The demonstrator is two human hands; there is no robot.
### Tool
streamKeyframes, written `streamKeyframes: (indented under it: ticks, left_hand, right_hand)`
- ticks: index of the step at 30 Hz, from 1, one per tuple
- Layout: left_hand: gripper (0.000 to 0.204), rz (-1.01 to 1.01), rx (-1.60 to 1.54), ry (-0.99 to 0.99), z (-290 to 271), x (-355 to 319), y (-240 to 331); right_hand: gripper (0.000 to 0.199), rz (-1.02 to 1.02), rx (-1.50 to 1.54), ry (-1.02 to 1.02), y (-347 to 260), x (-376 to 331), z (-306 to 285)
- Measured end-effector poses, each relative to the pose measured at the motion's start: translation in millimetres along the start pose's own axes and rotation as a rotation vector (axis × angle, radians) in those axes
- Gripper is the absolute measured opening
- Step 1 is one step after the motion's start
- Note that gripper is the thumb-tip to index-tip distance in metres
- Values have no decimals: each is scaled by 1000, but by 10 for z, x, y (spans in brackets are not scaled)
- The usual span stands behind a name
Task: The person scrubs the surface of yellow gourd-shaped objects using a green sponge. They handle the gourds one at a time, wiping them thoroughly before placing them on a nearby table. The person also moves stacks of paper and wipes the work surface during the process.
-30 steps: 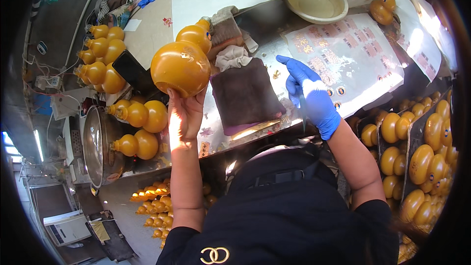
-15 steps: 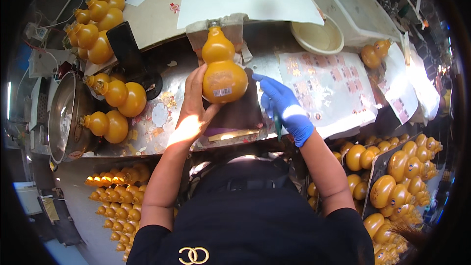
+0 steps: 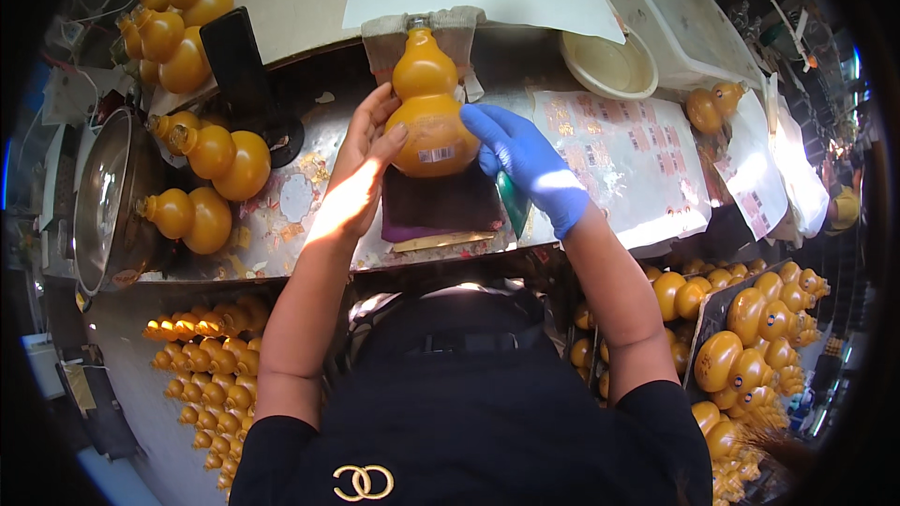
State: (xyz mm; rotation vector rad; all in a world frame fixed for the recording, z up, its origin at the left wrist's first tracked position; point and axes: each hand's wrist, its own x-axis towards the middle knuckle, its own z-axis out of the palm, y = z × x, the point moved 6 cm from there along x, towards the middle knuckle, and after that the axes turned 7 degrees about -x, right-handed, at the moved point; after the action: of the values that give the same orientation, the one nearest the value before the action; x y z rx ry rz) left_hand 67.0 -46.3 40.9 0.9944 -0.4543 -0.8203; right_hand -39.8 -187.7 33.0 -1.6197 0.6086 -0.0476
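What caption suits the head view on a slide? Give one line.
Bare left hand and blue-gloved right hand hold an orange gourd-shaped bottle over a dark cloth.

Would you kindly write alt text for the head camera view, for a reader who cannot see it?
A person's bare left hand and blue-gloved right hand hold an orange gourd-shaped bottle lying on a dark cloth pad on a metal workbench. More orange gourd bottles lie to the left, with sticker sheets and a cream bowl to the right.
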Motion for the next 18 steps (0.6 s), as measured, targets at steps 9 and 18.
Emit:
streamKeyframes:
  ticks: [9,18]
  left_hand:
    - [68,16,53,61,-45,142,-135]
    - [79,34,200,-70,15,41,-56]
  right_hand:
    - [69,-67,-142,100,69,81,-14]
    - [74,-67,-147,51,112,39,-19]
